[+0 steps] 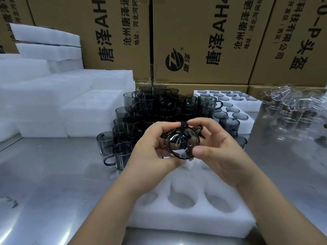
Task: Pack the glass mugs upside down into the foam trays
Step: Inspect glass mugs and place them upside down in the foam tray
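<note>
Both hands meet just above the near foam tray [177,221]. The left hand [152,149] and the right hand [217,152] each curl round one smoky glass mug [184,144], fingertips over its top and the right thumb pressed on its lower edge. The mug lies on its side in the air, a round end facing the camera. Whether that end is the base or the mouth is hard to tell through the reflections, and its handle is mostly lost behind the fingers.

The tray below shows three round sockets along its near side, all unfilled. The rows farther back are covered by the hands and forearms.

Everything stands on a brushed steel table [53,183], which mirrors the lights in pale streaks. Just behind the hands is a heap of dark grey mugs [150,110], stacked in layers, some upright and some tipped. The lower ones blur into one dark mass. To the right of the heap sit filled foam trays [254,105], with mug bottoms showing as grey discs in the sockets. Farther right is a cluster of clear glassware [292,110], too transparent and distorted to tell piece from piece, and cut off by the frame edge.

On the left rise stacks of white foam blocks [53,96]. A wall of brown cardboard cartons [203,41] with black Chinese lettering closes off the back, their tops out of view.
</note>
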